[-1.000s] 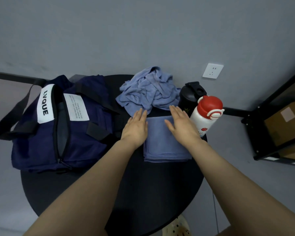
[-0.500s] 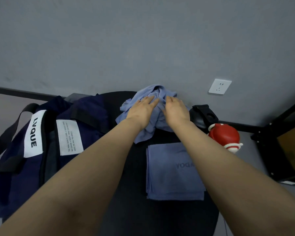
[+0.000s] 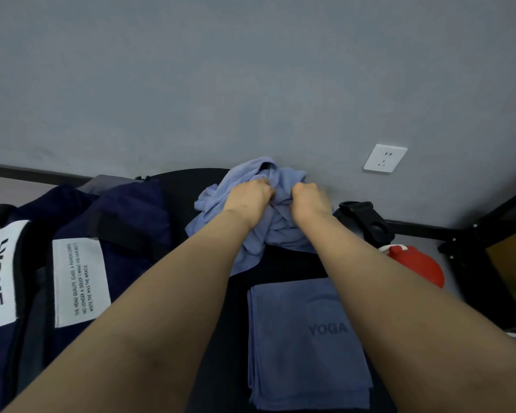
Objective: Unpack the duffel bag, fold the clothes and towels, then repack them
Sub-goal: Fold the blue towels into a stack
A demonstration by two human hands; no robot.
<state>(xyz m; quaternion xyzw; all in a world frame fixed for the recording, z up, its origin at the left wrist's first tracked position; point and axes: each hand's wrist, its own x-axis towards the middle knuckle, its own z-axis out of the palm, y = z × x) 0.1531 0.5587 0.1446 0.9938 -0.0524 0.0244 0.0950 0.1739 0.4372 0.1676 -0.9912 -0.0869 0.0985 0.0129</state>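
Crumpled blue garment (image 3: 265, 234) gripped by both hands, left hand (image 3: 248, 198), right hand (image 3: 310, 199), folded towel (image 3: 304, 347) laid on counter (image 3: 221, 338), duffel bag (image 3: 72, 263) alongside

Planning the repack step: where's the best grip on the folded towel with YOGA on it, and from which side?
Take the folded towel by its left edge, from the left: the layers look joined in a fold there, so they would likely lift as one stack. It lies flat on the table, so slide fingers under. Both hands, left and right, grip the crumpled cloth.
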